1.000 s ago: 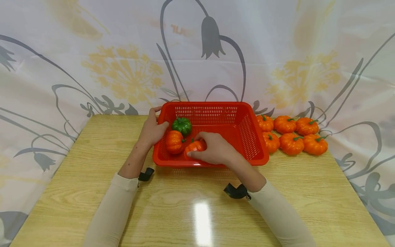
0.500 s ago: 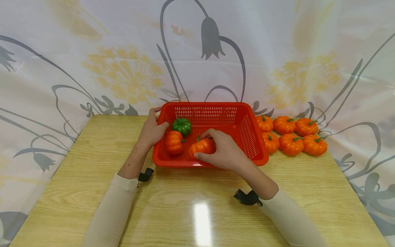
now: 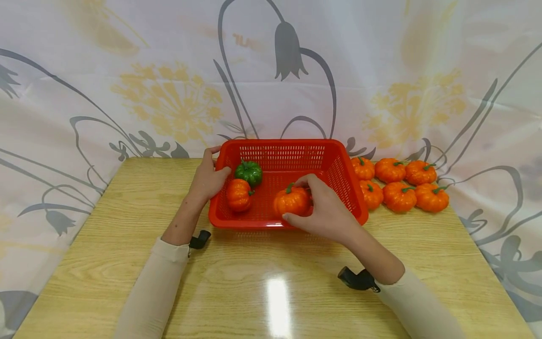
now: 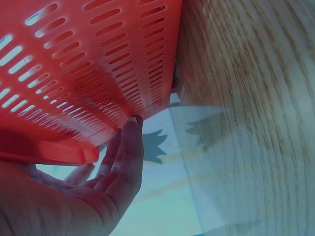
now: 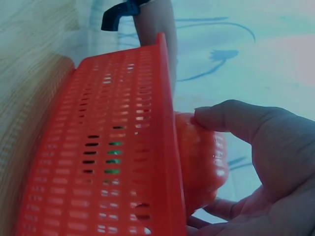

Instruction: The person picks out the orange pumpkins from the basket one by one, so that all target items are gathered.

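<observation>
My right hand [image 3: 323,207] holds a small orange pumpkin [image 3: 291,201] by its side, over the front right half of a red slotted basket [image 3: 288,142]. Thumb and fingers straddle the pumpkin [image 5: 199,157] in the right wrist view, where it shows above the basket's rim. With my left hand [image 3: 208,178] I grip the basket's left rim, thumb over the top and fingers against the outer wall [image 4: 118,64]. Inside, at the left end, a green pumpkin [image 3: 249,173] lies behind another orange pumpkin [image 3: 239,195].
Right of the basket, several orange pumpkins [image 3: 399,197] sit in two rows on the wooden table [image 3: 237,282]. A flower-printed cloth [image 3: 169,47] hangs behind and along both sides. Black wrist straps or mounts [image 3: 357,278] show at both sleeves.
The right hand has lifted the orange pumpkin and carried it right, away from the other two in the basket. My left hand and the basket have stayed put.
</observation>
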Demonstrator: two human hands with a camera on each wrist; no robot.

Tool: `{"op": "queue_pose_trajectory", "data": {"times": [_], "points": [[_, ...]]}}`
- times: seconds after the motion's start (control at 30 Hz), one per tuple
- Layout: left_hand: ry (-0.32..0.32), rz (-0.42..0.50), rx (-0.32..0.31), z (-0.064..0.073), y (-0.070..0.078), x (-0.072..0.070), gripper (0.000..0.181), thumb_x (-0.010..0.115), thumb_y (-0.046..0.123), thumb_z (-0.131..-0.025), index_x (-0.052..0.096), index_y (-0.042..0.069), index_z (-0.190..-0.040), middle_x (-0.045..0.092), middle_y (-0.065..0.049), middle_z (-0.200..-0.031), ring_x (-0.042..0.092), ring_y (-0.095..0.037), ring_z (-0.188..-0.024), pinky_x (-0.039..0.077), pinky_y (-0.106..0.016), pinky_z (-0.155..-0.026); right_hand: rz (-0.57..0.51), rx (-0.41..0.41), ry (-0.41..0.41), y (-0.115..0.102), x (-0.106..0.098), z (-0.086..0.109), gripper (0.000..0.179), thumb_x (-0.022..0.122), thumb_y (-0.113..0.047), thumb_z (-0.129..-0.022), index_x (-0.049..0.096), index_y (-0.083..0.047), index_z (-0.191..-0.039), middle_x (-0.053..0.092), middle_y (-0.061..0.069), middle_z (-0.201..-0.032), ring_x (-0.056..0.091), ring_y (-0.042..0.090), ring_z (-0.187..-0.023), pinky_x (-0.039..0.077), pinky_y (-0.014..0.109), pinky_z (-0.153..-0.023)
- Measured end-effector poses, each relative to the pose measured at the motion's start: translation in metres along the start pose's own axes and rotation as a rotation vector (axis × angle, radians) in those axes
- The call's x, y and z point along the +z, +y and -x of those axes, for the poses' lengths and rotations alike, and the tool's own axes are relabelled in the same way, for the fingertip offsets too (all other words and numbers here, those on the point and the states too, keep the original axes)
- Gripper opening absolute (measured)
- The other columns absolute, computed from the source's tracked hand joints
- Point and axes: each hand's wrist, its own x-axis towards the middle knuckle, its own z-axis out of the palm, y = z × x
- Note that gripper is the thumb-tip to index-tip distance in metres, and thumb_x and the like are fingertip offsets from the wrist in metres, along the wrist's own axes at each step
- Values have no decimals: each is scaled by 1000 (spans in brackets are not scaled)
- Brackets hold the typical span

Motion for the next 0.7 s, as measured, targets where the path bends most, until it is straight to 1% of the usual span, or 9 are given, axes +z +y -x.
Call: {"op": "queue_pose_trajectory", "data": {"times": [0.2,0.33,0.5,0.57,0.7], "points": [[5,-3,6,-1,-1,0,68,55,17,-101,30,14,-164,59,-24,-127,67,-40,-104,62,-49,-85,8,-40,8,4,-14,11,74,91,-32,-80,52,-14,-141,57,4,-137,56,24,-121,52,47,-103],[3,-1,7,0,-1,0,68,55,16,-101,29,13,-164,59,-25,-128,67,-40,-104,62,-49,-86,40,-48,18,8,-21,18,79,92,-31,-79,54,-17,-146,56,3,-134,55,22,-118,51,47,-100],[4,-2,1,-1,-2,1,68,56,17,-101,30,15,-164,60,-24,-127,66,-40,-104,62,-50,-87,78,-56,14,15,-29,26,89,95,-31,-77,52,-18,-154,52,5,-130,55,23,-117,51,50,-102],[7,-3,-2,-1,-2,0,68,57,18,-101,30,16,-163,60,-23,-127,66,-40,-104,62,-50,-87,89,-45,9,16,-32,30,89,95,-33,-77,52,-18,-154,50,5,-129,55,25,-117,52,51,-101],[4,-1,-5,-1,-2,0,68,57,18,-101,30,16,-163,60,-23,-127,67,-40,-104,62,-51,-87,96,-6,1,18,-39,37,83,95,-38,-78,57,-19,-149,48,5,-129,54,27,-118,52,53,-99]]}}
